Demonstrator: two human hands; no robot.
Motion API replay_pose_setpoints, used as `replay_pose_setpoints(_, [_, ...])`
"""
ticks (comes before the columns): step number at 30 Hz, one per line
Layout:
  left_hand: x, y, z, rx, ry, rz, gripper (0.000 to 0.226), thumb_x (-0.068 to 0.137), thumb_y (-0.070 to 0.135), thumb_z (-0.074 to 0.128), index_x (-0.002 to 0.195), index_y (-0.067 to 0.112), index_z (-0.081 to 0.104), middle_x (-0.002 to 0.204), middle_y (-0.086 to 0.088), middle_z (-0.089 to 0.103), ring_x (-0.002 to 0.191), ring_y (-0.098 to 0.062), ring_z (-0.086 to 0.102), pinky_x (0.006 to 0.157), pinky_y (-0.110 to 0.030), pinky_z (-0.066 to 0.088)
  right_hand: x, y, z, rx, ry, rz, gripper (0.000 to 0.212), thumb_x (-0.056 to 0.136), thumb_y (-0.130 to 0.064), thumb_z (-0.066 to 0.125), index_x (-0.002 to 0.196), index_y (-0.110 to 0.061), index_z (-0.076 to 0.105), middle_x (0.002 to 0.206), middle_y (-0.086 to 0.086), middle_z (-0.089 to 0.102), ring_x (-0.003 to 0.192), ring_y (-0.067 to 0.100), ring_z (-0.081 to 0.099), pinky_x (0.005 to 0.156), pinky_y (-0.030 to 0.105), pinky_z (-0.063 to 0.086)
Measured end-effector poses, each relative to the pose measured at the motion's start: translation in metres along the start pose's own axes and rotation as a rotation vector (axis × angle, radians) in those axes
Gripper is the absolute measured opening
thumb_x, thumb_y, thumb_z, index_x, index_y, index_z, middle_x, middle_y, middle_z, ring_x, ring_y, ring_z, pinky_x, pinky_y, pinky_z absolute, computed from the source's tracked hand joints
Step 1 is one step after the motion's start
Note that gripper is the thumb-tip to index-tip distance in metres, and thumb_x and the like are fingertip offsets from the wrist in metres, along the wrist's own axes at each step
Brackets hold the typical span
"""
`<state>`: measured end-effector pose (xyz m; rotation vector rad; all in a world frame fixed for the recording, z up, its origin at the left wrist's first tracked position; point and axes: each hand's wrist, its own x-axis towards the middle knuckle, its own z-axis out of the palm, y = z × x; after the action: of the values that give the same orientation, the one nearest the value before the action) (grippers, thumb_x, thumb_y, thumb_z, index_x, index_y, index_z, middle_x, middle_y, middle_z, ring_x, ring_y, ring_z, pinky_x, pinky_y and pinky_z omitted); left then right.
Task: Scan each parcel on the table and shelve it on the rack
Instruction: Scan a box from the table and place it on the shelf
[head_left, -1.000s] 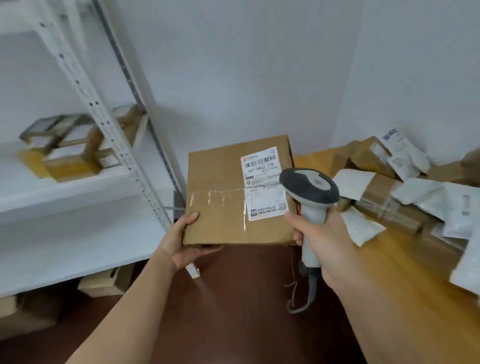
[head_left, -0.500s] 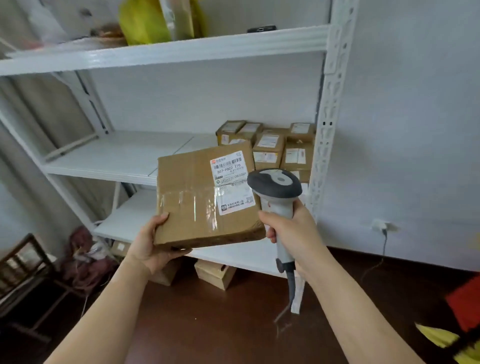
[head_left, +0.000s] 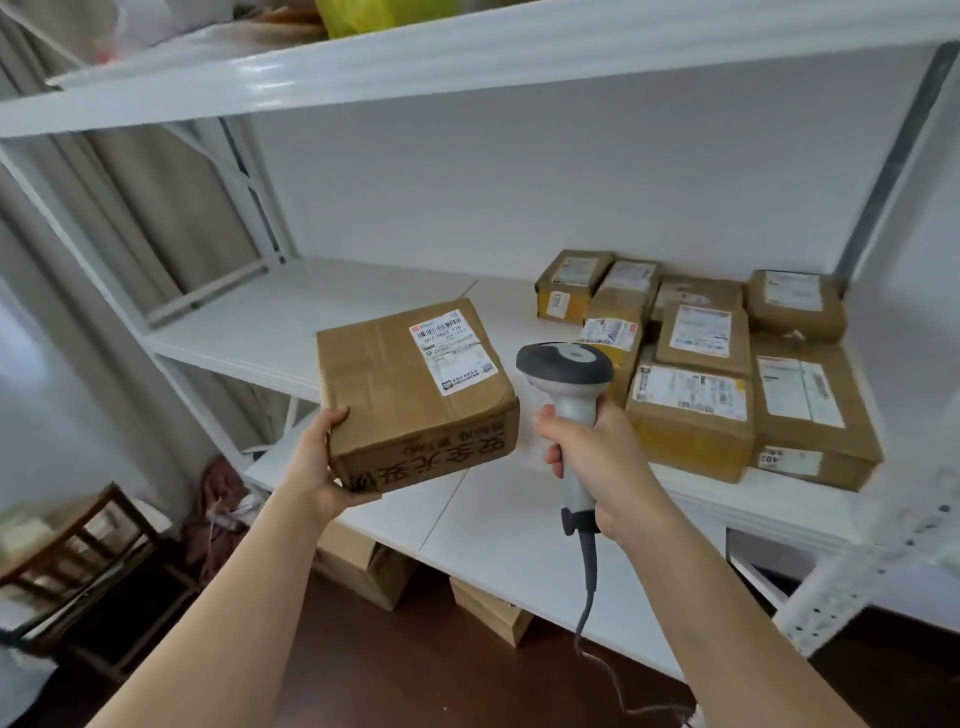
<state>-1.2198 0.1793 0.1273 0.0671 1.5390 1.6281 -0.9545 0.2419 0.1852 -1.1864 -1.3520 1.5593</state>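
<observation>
**Carrying a one-handed box toward the middle shelf**

Holding the box (head_left: 415, 389) by a single near corner is the weak point. It sits tilted in the air just in front of the middle shelf (head_left: 291, 322), not yet resting on it, and most of its bulk hangs out beyond the left hand (head_left: 324, 467). If the cardboard flexes or the palm slips, the far end could drop and clip the shelf edge, or the box could tumble to the floor. A careless push inward could also knock the stacked parcels (head_left: 696, 364) on the right half of the shelf.

The left hand cups the box's lower left corner, thumb up on the side face, fingers underneath and mostly hidden. The right hand (head_left: 592, 457) is wrapped closed around the handle of the scanner (head_left: 566, 374), whose head sits just right of the box; its cable (head_left: 589, 582) trails down and could snag on the lower shelf.
</observation>
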Motion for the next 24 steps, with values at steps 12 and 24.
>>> replay_pose_setpoints(12, [0.180,0.092,0.067,0.198,0.087,-0.002,0.033,0.097,0.031,0.059,0.121,0.012,0.048,0.114,-0.009,0.052,0.097,-0.036,0.052,0.067,-0.053,0.052,0.161,-0.014,0.074,-0.091,0.129,0.087,0.012,0.091,-0.018,0.068,0.099,-0.019,0.059,0.070,0.003,0.060,0.059,0.011,0.054,0.054,0.022,0.043])
replay_pose_setpoints(24, [0.310,0.134,0.164,0.193,0.042,-0.076,0.071,0.073,0.033,0.082,0.118,0.026,0.028,0.129,-0.014,0.044,0.091,-0.035,0.059,0.064,-0.051,0.060,0.245,-0.041,0.145,0.017,0.400,0.092,0.013,0.091,-0.010,0.065,0.090,-0.017,0.055,0.064,0.003,0.055,0.051,0.011,0.049,0.041,0.011,0.040])
